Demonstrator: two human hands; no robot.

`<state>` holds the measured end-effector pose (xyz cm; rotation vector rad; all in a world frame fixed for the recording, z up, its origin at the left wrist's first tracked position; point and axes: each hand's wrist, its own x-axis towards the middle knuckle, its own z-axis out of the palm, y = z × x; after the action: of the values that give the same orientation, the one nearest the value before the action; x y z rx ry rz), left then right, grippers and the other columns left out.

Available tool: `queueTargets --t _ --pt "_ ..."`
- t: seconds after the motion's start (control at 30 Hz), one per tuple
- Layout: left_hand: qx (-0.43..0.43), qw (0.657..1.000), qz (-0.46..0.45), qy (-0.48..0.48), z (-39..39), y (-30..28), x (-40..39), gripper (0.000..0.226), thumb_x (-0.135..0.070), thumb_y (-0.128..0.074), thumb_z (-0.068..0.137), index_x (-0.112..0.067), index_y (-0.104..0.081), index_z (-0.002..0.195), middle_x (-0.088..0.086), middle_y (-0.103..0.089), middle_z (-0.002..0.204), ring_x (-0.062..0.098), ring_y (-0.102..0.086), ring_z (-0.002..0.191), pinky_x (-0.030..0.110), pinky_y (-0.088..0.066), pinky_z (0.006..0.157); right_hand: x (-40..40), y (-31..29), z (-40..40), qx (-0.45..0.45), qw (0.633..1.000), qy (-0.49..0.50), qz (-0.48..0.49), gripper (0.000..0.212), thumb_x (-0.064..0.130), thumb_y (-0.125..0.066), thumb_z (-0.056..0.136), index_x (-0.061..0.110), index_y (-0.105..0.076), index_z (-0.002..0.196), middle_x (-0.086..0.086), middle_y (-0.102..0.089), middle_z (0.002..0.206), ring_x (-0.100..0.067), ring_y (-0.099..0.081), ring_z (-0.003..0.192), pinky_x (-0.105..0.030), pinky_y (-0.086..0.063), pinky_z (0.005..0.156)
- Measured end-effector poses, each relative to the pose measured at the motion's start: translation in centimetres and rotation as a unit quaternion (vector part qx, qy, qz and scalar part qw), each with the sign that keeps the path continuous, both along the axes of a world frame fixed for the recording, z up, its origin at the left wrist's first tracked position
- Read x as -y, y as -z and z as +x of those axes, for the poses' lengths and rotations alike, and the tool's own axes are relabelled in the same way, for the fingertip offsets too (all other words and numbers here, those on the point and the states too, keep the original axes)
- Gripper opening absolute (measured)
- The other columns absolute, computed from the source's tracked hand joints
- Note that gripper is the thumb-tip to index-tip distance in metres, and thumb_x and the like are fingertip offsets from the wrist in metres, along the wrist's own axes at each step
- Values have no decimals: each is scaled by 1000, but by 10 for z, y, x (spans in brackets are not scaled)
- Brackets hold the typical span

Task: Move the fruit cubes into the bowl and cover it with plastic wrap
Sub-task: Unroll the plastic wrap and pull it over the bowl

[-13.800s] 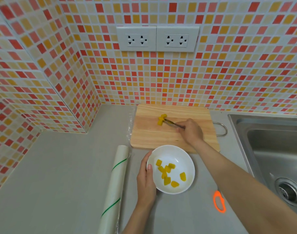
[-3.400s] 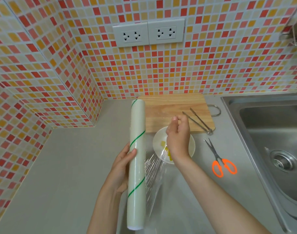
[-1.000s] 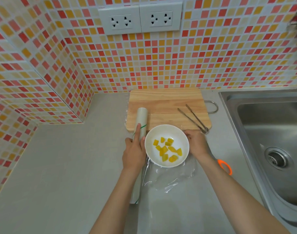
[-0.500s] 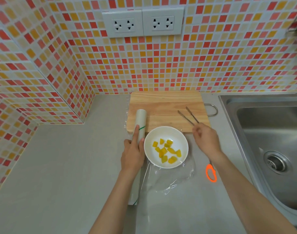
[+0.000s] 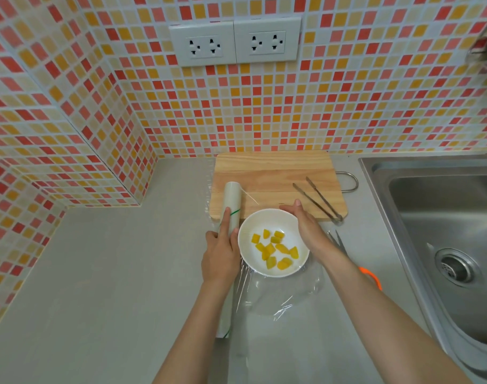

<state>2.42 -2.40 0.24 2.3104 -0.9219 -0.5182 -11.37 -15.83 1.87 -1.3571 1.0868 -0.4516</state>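
White and round, the bowl (image 5: pixel 273 242) sits on the grey counter (image 5: pixel 112 273) just in front of the wooden cutting board (image 5: pixel 273 178), and we see the yellow fruit cubes (image 5: pixel 275 249) inside it. Our left hand (image 5: pixel 220 253) is wrapped around the plastic wrap roll (image 5: pixel 231 206) beside the bowl. Our right hand (image 5: pixel 306 228) lies flat, fingers straight, against the bowl's right rim. A loose sheet of film (image 5: pixel 286 295) spreads beneath and in front of the bowl. Tongs (image 5: pixel 320 200) rest on the board; scissors (image 5: pixel 369 275) peek from under our right forearm
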Motion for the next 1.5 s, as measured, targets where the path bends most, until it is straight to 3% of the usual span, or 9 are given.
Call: queueTargets --t 0.23,0.37,0.5,0.67,0.87,1.1,1.27,1.37,1.5 --pt "2 1000 6 -2 -1 1 -1 48 -54 -20 96 -59 -5 140 3 -40 100 16 -44 62 32 -38 69 11 6 -1 42 997 0 68 64 59 -14 93 22 -57 121 -9 -57 130 -25 -55 118 -45 -39 107" --pt "-1 1000 7 3 -5 1 -3 48 -54 -21 96 -60 -4 140 2 -39 100 17 -45 64 32 -37 69 12 14 -13 102 992 53 61 57 54 -21 95 17 -55 120 -17 -61 124 -22 -62 102 -38 -48 92" --pt "-2 1000 5 1 -7 1 -3 48 -54 -21 96 -60 -4 140 2 -39 101 13 -43 62 32 -36 69 6 6 -24 123 976 180 -28 48 38 -27 100 5 -55 120 -20 -62 119 -21 -64 89 -26 -48 81" --pt "-2 1000 3 -8 -9 0 -3 48 -52 -22 96 -59 -6 141 3 -40 101 19 -46 66 33 -36 69 -53 -10 -26 183 925 310 -118 46 50 -26 93 30 -49 127 2 -57 127 -6 -53 119 -19 -36 98" --pt "1 1000 2 -8 -11 -1 -6 48 -52 -21 96 -57 -6 142 4 -40 102 21 -46 67 33 -36 68 -77 13 -6 139 944 298 -29 46 39 -23 100 22 -38 139 -2 -45 144 -16 -43 130 -39 -34 112" --pt "-6 1000 7 -14 -10 0 -5 49 -53 -19 95 -57 -5 142 1 -40 100 17 -43 64 33 -35 69 -70 34 -7 147 947 282 34 50 50 -21 96 32 -31 142 1 -37 148 -17 -41 132 -42 -34 112" --pt "-47 999 -22 -6 -7 2 -6 48 -49 -23 97 -56 -8 142 4 -46 112 20 -48 83 32 -34 75 -59 35 -10 137 958 249 40 45 46 -34 96 24 -53 130 -5 -61 128 -21 -57 116 -45 -46 102" --pt "-94 993 -73 -6 4 5 -9 47 -35 -26 101 -46 -17 146 9 -52 133 25 -49 116 26 -31 87 -56 33 -8 121 960 251 30 37 37 -36 97 22 -59 121 -7 -66 119 -22 -62 109 -43 -49 98" --pt "-228 966 -123 28 22 4 -22 59 -11 -36 97 -40 -23 146 -18 -32 146 7 -32 136 19 -21 106 -51 32 -5 109 961 252 11 34 31 -35 98 20 -62 117 -5 -67 114 -20 -62 107 -37 -50 94"
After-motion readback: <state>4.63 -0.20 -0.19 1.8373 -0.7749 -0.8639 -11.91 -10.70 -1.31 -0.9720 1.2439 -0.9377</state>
